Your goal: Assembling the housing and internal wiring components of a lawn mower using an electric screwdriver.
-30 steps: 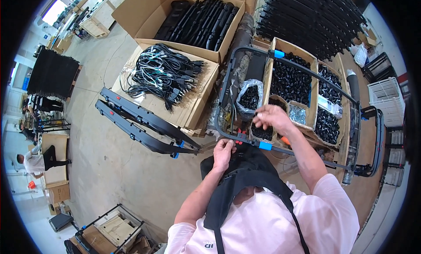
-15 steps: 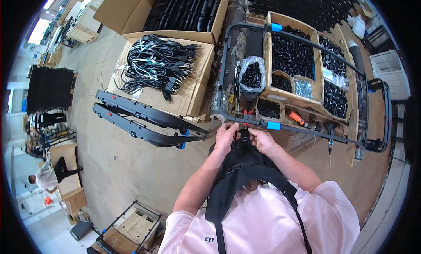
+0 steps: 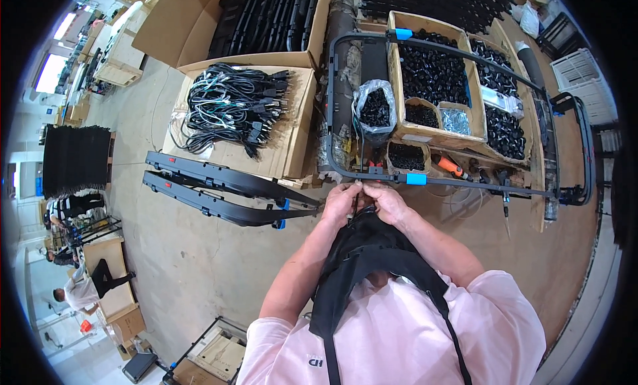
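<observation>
Close together at the near bar of a black tubular frame (image 3: pixel 458 185) are my left hand (image 3: pixel 340 203) and my right hand (image 3: pixel 388 201). Both are closed with fingertips pinched and almost touching, just below a small red clip (image 3: pixel 376 168) on the bar. What they pinch is hidden by the fingers; a thin dark strand shows between them. Blue wraps (image 3: pixel 416 179) sit on the bar to the right of my hands. A black apron (image 3: pixel 369 245) hangs below them. Beside my left hand end two curved black rails (image 3: pixel 219 175) with red and blue parts.
Behind the bar, a wooden tray (image 3: pixel 435 72) holds small black parts; a plastic-lined bucket (image 3: pixel 375 109) stands beside it. An orange-handled tool (image 3: pixel 450 165) lies near the bar. Bundled cables (image 3: pixel 232 109) rest on cardboard, before a carton (image 3: pixel 193 26) of black rails. People work far left.
My hands have drawn closer together and slightly up toward the bar. The black piece seen between them earlier is now mostly covered by fingers. The whole view has shifted a little.
</observation>
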A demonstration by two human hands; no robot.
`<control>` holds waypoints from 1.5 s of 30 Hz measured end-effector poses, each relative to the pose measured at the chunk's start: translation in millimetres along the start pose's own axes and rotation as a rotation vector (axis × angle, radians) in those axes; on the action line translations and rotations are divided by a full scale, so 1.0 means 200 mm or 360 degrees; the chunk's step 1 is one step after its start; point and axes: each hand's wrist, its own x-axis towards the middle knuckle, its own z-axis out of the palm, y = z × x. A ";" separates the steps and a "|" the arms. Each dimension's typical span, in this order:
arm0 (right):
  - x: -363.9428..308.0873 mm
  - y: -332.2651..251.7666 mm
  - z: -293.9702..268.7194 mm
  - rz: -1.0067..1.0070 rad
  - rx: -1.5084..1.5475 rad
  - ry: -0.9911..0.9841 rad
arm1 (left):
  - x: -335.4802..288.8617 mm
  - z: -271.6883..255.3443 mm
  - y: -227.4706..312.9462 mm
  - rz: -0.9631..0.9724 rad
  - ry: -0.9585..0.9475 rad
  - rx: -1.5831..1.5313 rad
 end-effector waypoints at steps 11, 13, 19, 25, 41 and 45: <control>-0.23 -0.34 0.42 -0.1118 -0.2917 -0.0147 | -0.14 -0.05 -0.13 0.0653 0.0227 0.0959; -0.16 -0.36 0.48 -0.1090 -0.3142 -0.0395 | -0.18 -0.04 -0.12 0.0772 0.0298 0.0941; -0.03 -0.39 0.62 -0.0749 -0.3972 -0.1097 | -0.22 -0.10 -0.14 0.0816 0.0199 0.0793; 0.01 -0.46 0.60 -0.1063 -0.3822 -0.1433 | -0.22 -0.16 -0.14 0.0943 0.0097 0.0847; 0.05 -0.54 0.54 -0.1459 -0.3152 -0.1634 | -0.15 -0.18 -0.15 0.0739 -0.0032 0.0528; 0.07 -0.54 0.53 -0.1421 -0.3153 -0.1721 | -0.15 -0.18 -0.14 0.0622 -0.0062 0.0437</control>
